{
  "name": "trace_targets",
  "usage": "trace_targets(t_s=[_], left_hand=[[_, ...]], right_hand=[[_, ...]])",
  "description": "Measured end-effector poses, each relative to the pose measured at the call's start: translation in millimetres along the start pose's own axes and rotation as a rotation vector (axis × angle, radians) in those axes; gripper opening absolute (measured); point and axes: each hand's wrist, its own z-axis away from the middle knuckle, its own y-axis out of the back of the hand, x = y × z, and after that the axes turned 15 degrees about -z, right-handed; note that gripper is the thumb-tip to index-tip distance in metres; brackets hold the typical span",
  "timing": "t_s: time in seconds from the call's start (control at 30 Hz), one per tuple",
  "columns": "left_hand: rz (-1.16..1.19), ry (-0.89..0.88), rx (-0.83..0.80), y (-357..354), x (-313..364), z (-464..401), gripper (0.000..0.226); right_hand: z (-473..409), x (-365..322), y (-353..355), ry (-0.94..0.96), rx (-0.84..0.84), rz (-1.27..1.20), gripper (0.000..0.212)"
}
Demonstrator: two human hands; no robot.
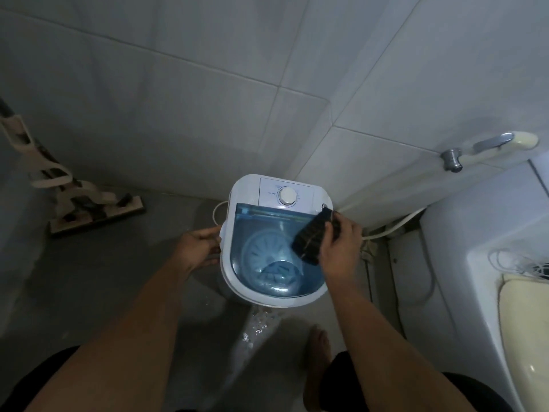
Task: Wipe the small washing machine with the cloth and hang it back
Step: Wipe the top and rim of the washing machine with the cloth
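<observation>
The small white washing machine (255, 191) stands on the floor in the corner, with a see-through blue lid and a round white dial at its back. My left hand (197, 246) grips the machine's left edge. A dark folded cloth (312, 236) lies against the right side of the blue lid, and my right hand (341, 248) holds it there from the right.
Tiled walls meet behind the machine. A mop (89, 203) leans on the left wall. A larger white appliance (481, 233) stands at the right under a tap (454, 159), with hoses running behind. Water wets the grey floor near my bare foot (319, 352).
</observation>
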Motion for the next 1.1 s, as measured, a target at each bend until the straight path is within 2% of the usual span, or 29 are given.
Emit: trace_targets(t_s=[0.1, 0.3, 0.37, 0.47, 0.5, 0.53, 0.6, 0.67, 0.8, 0.9, 1.0, 1.1], left_hand=[[-0.002, 0.009, 0.000, -1, 1, 0, 0.040], [-0.019, 0.022, 0.004, 1, 2, -1, 0.038], [-0.017, 0.020, 0.005, 1, 3, -1, 0.037], [0.004, 0.011, 0.011, -1, 1, -1, 0.035], [0.013, 0.010, 0.016, -1, 0, -2, 0.034], [0.020, 0.011, 0.018, -1, -1, -4, 0.034], [0.031, 0.014, 0.009, 0, -2, -5, 0.036], [0.041, 0.022, 0.004, 0, -2, -7, 0.037], [0.054, 0.015, -0.002, 1, -6, -11, 0.036], [0.046, 0.018, 0.002, 1, -10, -14, 0.036], [0.034, 0.016, 0.010, 1, -8, -11, 0.036], [0.017, 0.009, 0.005, 3, -3, -5, 0.032]], right_hand=[[-4, 1, -9, 0.026, -0.030, 0.199, 0.031], [29, -40, -66, 0.229, -0.139, 0.263, 0.030], [31, -53, -77, 0.400, -0.308, 0.246, 0.032], [9, -76, -92, 0.633, -0.700, 0.103, 0.032], [-6, -85, -97, 0.653, -0.729, 0.067, 0.032], [-23, -93, -102, 0.645, -0.682, 0.025, 0.031], [-58, -105, -109, 0.568, -0.478, -0.009, 0.030], [-81, -106, -118, 0.491, -0.380, 0.108, 0.031], [-64, -94, -140, 0.548, -0.411, 0.301, 0.026], [-46, -90, -142, 0.595, -0.397, 0.323, 0.025], [-23, -86, -138, 0.699, -0.499, 0.315, 0.025], [4, -82, -131, 0.696, -0.573, 0.260, 0.027]])
